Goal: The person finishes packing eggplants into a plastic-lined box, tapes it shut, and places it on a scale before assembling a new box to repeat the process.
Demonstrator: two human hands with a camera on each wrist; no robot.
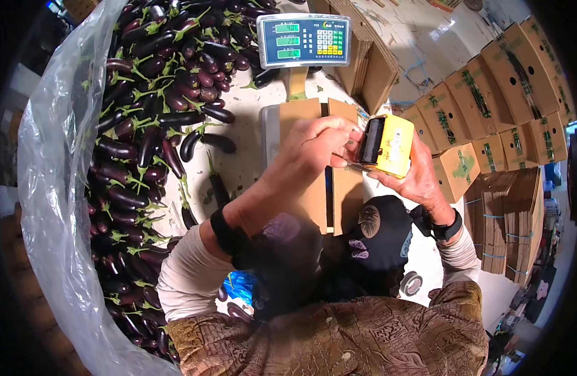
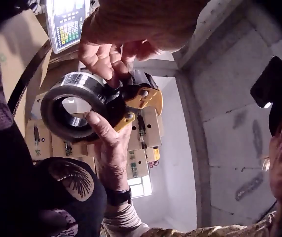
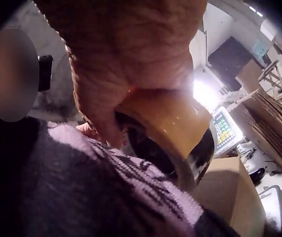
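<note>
My right hand [image 1: 420, 172] grips a yellow and black tape dispenser [image 1: 396, 147], thumb against the side of its tape roll [image 2: 74, 106]. The left hand [image 1: 310, 147] is at the dispenser's front, its bent fingertips on the packing tape near the yellow cutter end [image 2: 146, 98]. Seen from the right wrist, my palm covers part of the dispenser's yellow casing [image 3: 168, 116]. Below both hands a cardboard box [image 1: 348, 210] sits on the scale, its top flaps nearly meeting with a dark slit between them. The scale's display [image 1: 304, 41] stands lit behind the box.
A large heap of eggplants [image 1: 144, 125] covers the left side, bordered by clear plastic sheeting [image 1: 56, 156]. Stacked taped cartons [image 1: 479, 100] stand at the right, with flattened cardboard [image 1: 504, 219] below them. More flat cardboard [image 1: 363, 56] leans beside the display. A loose tape roll [image 1: 411, 284] lies near my lap.
</note>
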